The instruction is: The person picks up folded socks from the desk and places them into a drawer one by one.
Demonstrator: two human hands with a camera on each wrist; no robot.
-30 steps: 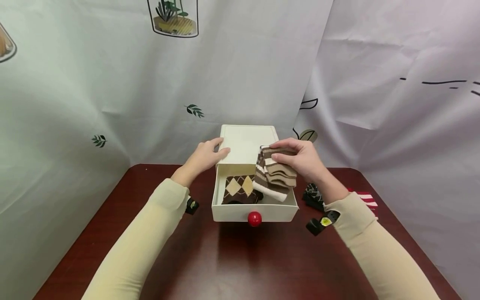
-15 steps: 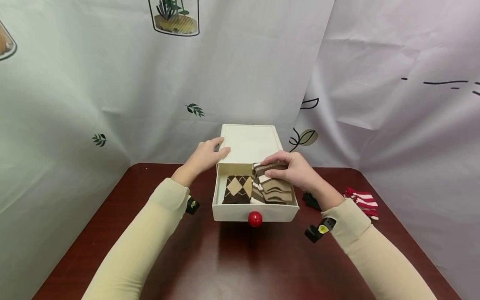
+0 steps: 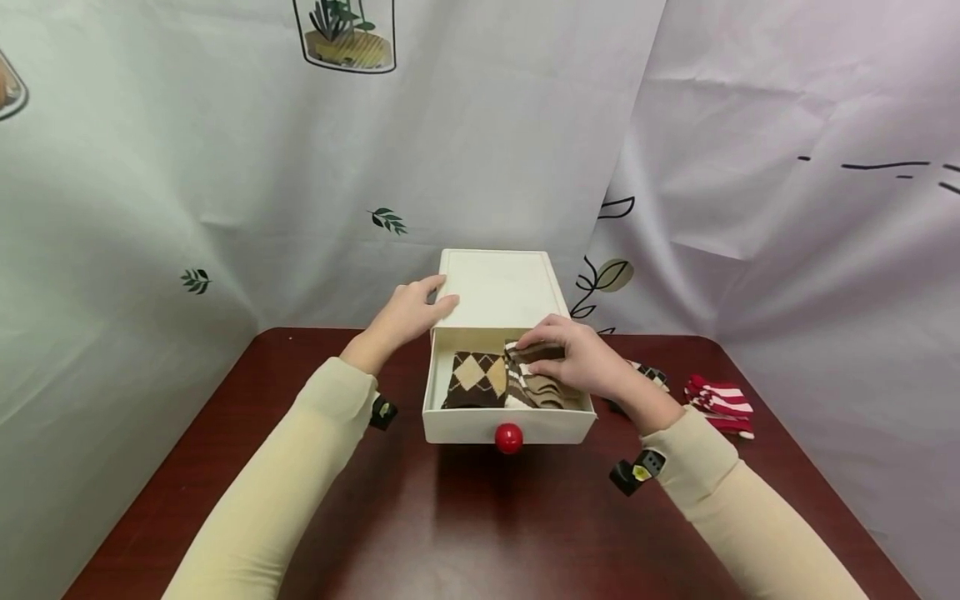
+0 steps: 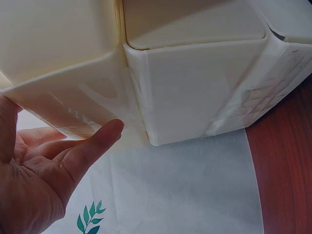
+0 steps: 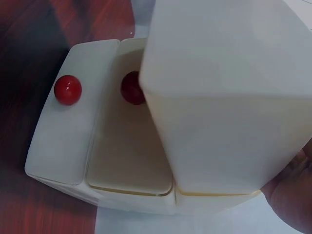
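Observation:
A white drawer cabinet (image 3: pixel 502 287) stands on the table with its top drawer (image 3: pixel 461 427) pulled out by a red knob (image 3: pixel 508 438). Brown-and-tan argyle socks (image 3: pixel 471 385) lie folded in the drawer's left part. Beside them, in the right part, sit folded brown striped socks (image 3: pixel 519 388), pinched between the thumb and fingers of my right hand (image 3: pixel 576 357). My left hand (image 3: pixel 408 315) rests against the cabinet's left side near the top, thumb and fingers extended. The right wrist view shows only part of the right hand (image 5: pixel 290 197); the drawer wall hides its fingertips.
Red-and-white striped socks (image 3: pixel 722 402) lie on the dark red table (image 3: pixel 360 517) to the right. Black patterned socks (image 3: pixel 651 372) lie partly behind my right forearm. Two closed drawers with red knobs (image 5: pixel 68 90) are below the top one. A pale printed curtain hangs behind.
My right hand has brought the striped socks down and left into the drawer, beside the argyle socks, and lowered further. My left hand has stayed at the cabinet.

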